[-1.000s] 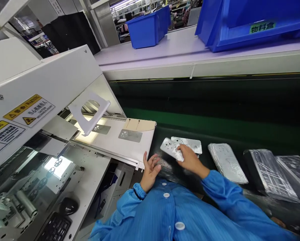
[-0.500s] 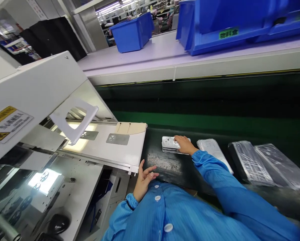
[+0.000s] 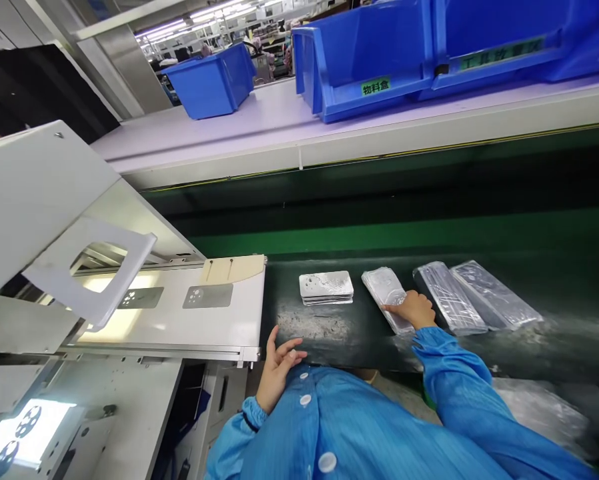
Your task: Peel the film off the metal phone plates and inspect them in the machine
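silver in colour, the slanted stack of plates (image 3: 382, 285) lay on the dark work surface (image 3: 324, 343) in front of the person, its near end running under the right hand (image 3: 413, 309). that hand's fingers were bent and one finger reached out over the top plate, touching it; whether they had pinched a plate or only rested there, i could not tell. the left hand (image 3: 278, 367) held nothing, its fingers spread wide and the palm partly turned up, just beside the near corner of the white conveyor (image 3: 229, 330). between the conveyor and the slanted stack sat a neater stack (image 3: 326, 285) of silver plates, lying nearly level across, with small holes at the left end of its top plate. to the right of the right hand, a ridged pack in clear plastic (image 3: 452, 297) lay next to a second wrapped pack (image 3: 494, 293), both at a tilt. on the conveyor lay two flat grey plates, one near its open end (image 3: 208, 297) and one further left (image 3: 144, 298) by a bright patch of light, with a beige piece (image 3: 232, 269) along the far edge. a white frame (image 3: 124, 293) with a large opening stood out over the left part. beyond, blue bins (image 3: 207, 87) stood on a pale shelf (image 3: 274, 117), and crumpled clear plastic (image 3: 539, 410) showed low on the right.
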A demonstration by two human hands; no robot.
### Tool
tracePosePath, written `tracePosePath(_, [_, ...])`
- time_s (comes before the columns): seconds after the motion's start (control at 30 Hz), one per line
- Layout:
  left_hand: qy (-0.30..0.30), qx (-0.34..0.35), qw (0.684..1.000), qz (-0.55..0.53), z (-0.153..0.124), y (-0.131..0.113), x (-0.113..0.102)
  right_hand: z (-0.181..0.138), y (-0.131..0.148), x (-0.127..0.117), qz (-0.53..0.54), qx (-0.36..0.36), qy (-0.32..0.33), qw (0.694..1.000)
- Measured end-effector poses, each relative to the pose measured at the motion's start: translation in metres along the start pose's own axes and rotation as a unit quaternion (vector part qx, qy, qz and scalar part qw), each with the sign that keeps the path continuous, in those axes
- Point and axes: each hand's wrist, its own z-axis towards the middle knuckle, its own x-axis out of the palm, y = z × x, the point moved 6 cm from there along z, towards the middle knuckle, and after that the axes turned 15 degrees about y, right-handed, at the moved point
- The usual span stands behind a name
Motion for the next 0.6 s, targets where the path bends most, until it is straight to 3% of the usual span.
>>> tracePosePath(0.13, [0.014,-0.009,1.000,-0.004,0.005,0.000,0.006,0.002,0.003,-0.004,0.011,0.002,-0.042,0.999])
tracePosePath(0.4, [0.015,-0.004,1.000,-0.004,0.003,-0.002,0.004,0.010,0.000,-0.008,0.081,0.026,-0.036,0.996])
tracePosePath(0.6, [0.019,0.006,1.000,0.001,0.001,0.002,-0.001,0.003,0.005,-0.010,0.101,-0.015,-0.046,0.994])
